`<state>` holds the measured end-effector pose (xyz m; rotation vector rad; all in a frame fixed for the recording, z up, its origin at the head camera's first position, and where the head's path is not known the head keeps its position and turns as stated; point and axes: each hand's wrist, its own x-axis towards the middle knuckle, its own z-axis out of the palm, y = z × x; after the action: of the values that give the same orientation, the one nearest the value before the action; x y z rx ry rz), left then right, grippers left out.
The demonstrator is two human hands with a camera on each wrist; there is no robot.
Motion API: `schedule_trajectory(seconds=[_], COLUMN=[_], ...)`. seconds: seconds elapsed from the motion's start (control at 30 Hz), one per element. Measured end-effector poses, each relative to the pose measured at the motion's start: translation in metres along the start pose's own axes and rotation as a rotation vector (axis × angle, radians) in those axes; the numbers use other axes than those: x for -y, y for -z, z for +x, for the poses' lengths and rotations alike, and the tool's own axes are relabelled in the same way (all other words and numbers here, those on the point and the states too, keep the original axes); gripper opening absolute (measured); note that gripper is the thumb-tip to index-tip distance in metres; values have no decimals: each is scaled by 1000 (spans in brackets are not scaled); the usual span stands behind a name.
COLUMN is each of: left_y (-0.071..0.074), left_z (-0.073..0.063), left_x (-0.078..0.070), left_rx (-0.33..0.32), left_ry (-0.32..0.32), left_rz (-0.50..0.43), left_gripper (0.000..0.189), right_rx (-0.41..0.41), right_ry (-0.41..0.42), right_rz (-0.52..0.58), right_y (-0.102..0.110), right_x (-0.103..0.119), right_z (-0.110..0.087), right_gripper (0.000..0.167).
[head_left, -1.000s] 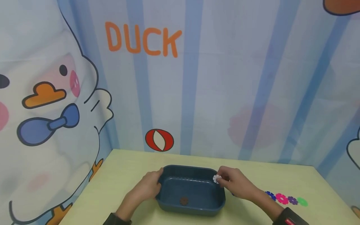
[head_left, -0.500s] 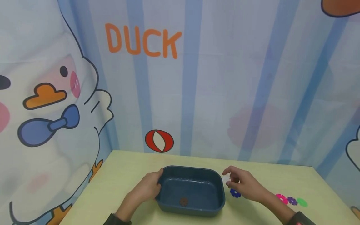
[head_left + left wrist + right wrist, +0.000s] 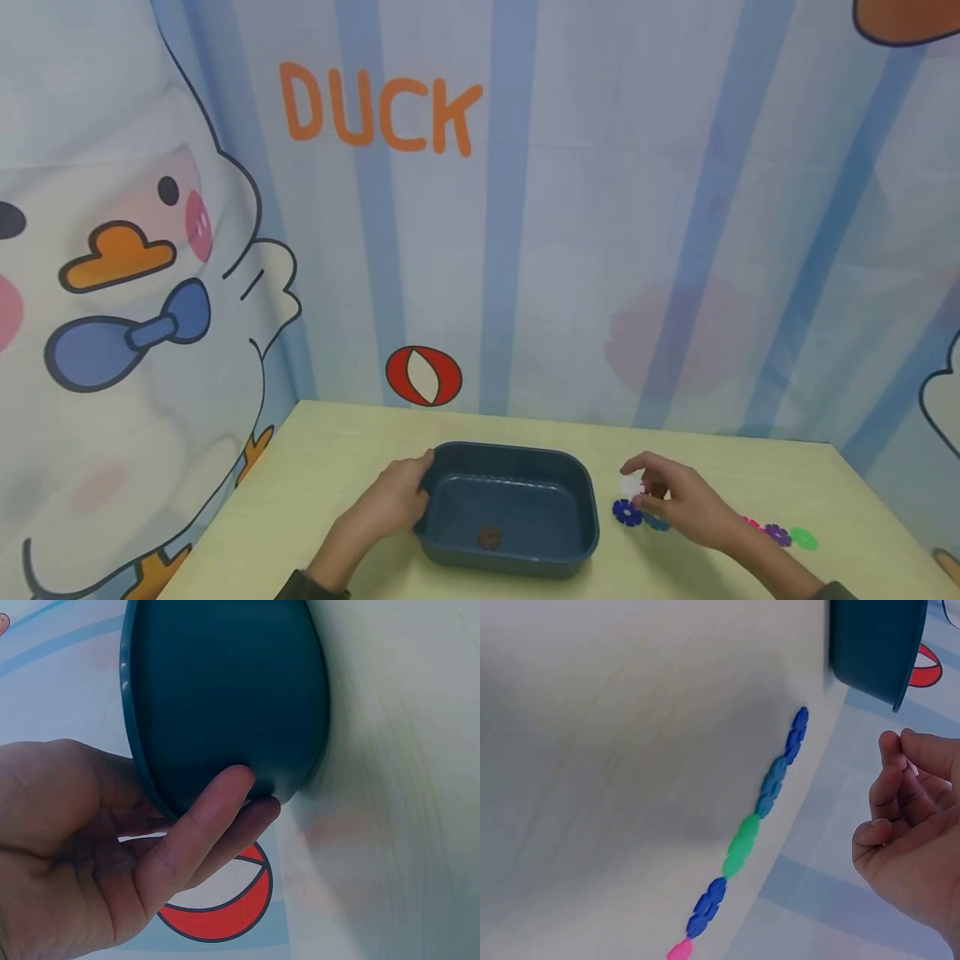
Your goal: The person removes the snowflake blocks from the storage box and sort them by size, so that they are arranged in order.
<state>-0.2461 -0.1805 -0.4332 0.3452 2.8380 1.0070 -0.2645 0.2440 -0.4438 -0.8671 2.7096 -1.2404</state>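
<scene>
My left hand (image 3: pixel 393 496) grips the left end of a dark blue-green plastic basin (image 3: pixel 510 457), thumb at the rim and fingers against the outer wall. In the left wrist view, those fingers (image 3: pixel 202 825) lie along the basin's side (image 3: pixel 225 690). One brown snowflake-shaped disc (image 3: pixel 490 537) lies on the basin floor. To the right of the basin, my right hand (image 3: pixel 686 500) pinches a white snowflake disc (image 3: pixel 632 485) between thumb and forefinger, above the table. Only a sliver of it shows in the right wrist view. Below that hand lies a dark blue disc (image 3: pixel 627 512).
A row of flat discs runs rightward along the pale yellow table (image 3: pixel 360 429): teal (image 3: pixel 772 787), green (image 3: pixel 741 846), blue (image 3: pixel 706 907), pink (image 3: pixel 680 949), then purple (image 3: pixel 777 535) and light green (image 3: pixel 804 539). Behind stands a striped duck-print backdrop (image 3: pixel 577 250).
My right hand has moved right, from the basin's right rim to over the row of discs, carrying the white disc. My left hand and the basin stay put.
</scene>
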Motion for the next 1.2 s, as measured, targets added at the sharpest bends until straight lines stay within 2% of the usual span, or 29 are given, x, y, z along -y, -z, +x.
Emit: schedule_trajectory(seconds=[0.4,0.6,0.83,1.07,1.2], left_y=[1,1,0,-1,-1], left_z=[0,0,-1,1,1], left_x=[-1,-3,-2,-1,-1], left_rx=[5,-1,1,0,-8], left_ry=[-2,1,1,1,0], left_rz=[3,38,33,49,60], left_gripper=[61,60,60,61,61], right_rx=[-32,-48,-66,-126,-147], right_ry=[-64,-147,-160,-290,-324], right_rz=[-43,-70,-74,-110,-142], right_y=[13,19,30,46,54], right_x=[-18,-27,-43,-54,-61], right_z=[-20,-32,-48,-61,-68], right_gripper=[35,35,35,37,34])
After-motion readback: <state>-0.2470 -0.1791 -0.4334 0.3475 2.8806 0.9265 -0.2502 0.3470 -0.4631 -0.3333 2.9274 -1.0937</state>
